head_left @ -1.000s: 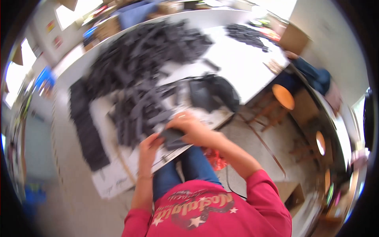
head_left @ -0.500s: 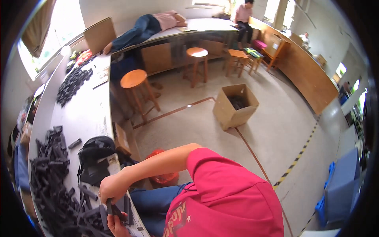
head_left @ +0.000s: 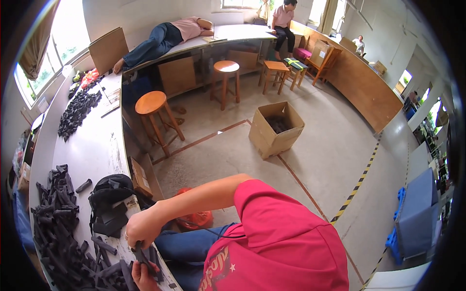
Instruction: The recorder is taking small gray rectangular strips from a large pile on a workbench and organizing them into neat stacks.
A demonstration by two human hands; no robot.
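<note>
At the near edge of the white table, my right hand bends down with its fingers closed on the upper end of a dark grey tube-like piece. Just below, my left hand grips the lower part of that piece between thumb and fingers; its wrist runs out at the lower edge. Beside the hands lies a large heap of similar dark grey tubes. One loose tube rests apart from the heap. A black bag sits at the table edge beyond my right hand.
A second dark heap lies farther along the table. An open cardboard box with dark pieces stands on the floor, near orange stools. A red plastic bag is beside my legs. One person lies on the far counter; another sits there.
The view has turned a little, so the room sits farther left. Both hands stay together on the tube, which has tilted slightly.
</note>
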